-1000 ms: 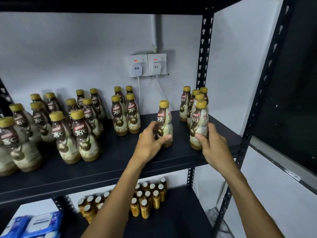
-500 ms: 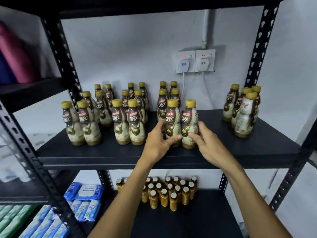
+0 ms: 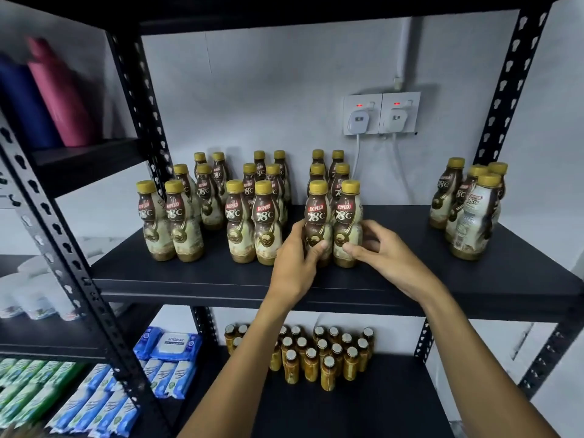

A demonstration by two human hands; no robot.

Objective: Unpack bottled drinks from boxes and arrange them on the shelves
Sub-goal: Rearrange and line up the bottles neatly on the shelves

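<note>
Left hand (image 3: 292, 267) still grips the left bottle (image 3: 317, 213); right hand (image 3: 385, 257) loosely pinches the right bottle (image 3: 346, 213), now beside it.

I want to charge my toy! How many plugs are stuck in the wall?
2. The left plug and the right plug sit side by side in the wall sockets. None seem hidden.

Your left hand (image 3: 295, 263) gripped one gold-capped brown plastic bottle (image 3: 317, 216), your right hand (image 3: 385, 257) pinched the neighbouring bottle (image 3: 347, 218), both upright and touching on the black metal shelf (image 3: 189, 276).
</note>
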